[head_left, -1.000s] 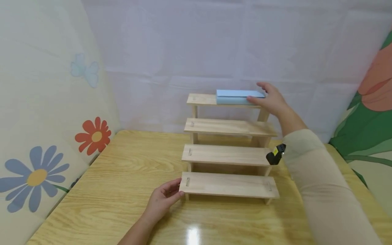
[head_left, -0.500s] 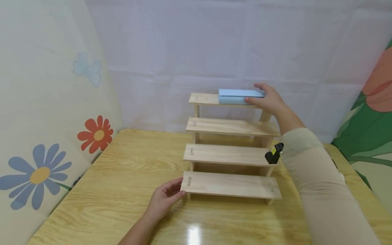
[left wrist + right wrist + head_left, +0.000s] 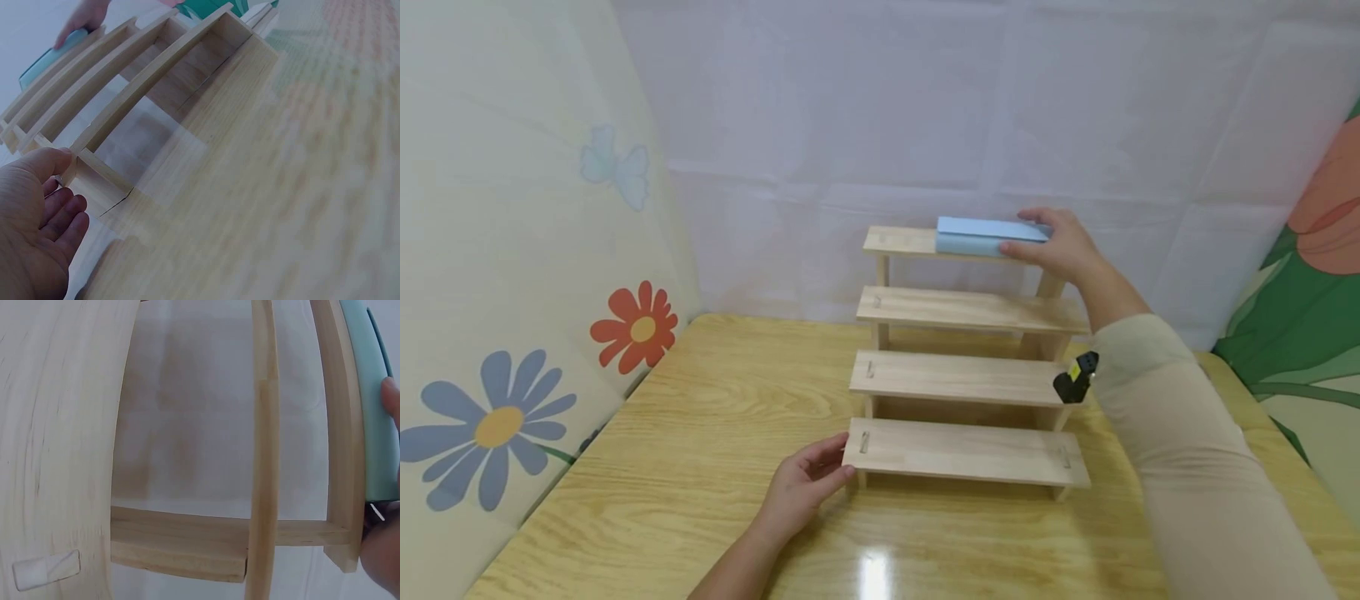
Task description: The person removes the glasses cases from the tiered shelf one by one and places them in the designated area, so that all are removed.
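A four-tier wooden step shelf (image 3: 962, 379) stands on the table. On the right part of its top step lies a long light blue case (image 3: 973, 236) with a flap lid. My right hand (image 3: 1063, 250) grips the case's right end, thumb on the front and fingers over the back. In the right wrist view the blue case (image 3: 375, 412) runs along the top board, with the thumb against its side. My left hand (image 3: 801, 487) holds the left end of the lowest step. The left wrist view shows its thumb (image 3: 47, 162) at the board's corner, the other fingers curled below.
The wood-grain table (image 3: 700, 450) spreads around the shelf. A white cloth (image 3: 820, 125) hangs close behind it. Floral panels flank both sides, with a red flower (image 3: 638, 329) on the left. A small black device (image 3: 1075, 377) sits at the right sleeve.
My right hand has shifted slightly left and down along the case. The case keeps its place on the top step, and the left hand stays at the lowest one.
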`<state>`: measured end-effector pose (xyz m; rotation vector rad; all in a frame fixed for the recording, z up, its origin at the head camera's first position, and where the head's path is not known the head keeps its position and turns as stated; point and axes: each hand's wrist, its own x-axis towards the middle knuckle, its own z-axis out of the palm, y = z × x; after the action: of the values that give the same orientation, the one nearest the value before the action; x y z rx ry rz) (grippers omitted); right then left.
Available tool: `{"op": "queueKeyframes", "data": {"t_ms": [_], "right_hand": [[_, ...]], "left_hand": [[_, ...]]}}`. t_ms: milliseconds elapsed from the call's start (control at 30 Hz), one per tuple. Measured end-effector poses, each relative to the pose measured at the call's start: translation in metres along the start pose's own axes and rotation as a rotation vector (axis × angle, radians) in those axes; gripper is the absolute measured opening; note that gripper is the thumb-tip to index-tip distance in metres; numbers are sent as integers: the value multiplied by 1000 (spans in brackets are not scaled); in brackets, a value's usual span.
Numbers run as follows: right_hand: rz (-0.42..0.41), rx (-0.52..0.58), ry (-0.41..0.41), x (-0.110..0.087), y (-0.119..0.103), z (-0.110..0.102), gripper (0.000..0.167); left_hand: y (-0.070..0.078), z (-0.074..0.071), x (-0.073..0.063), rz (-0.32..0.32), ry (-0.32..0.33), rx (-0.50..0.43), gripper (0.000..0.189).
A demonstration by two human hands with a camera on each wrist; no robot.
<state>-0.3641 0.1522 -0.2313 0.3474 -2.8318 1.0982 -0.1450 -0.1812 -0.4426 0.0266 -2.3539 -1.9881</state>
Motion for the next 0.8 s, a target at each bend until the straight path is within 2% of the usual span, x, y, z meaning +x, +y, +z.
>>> {"op": "queueKeyframes", "data": {"t_ms": [133,400,800], "right_hand": [[-13,-27,-12,0,1,0,73],[-44,3,-38,1,4,2,73],[-61,-8,39,-5,8,5,70]], "left_hand": [[0,0,0,21,0,9,43],[0,1,2,-11,-5,20,44],[-2,3,5,-13,-16,16,44]]}}
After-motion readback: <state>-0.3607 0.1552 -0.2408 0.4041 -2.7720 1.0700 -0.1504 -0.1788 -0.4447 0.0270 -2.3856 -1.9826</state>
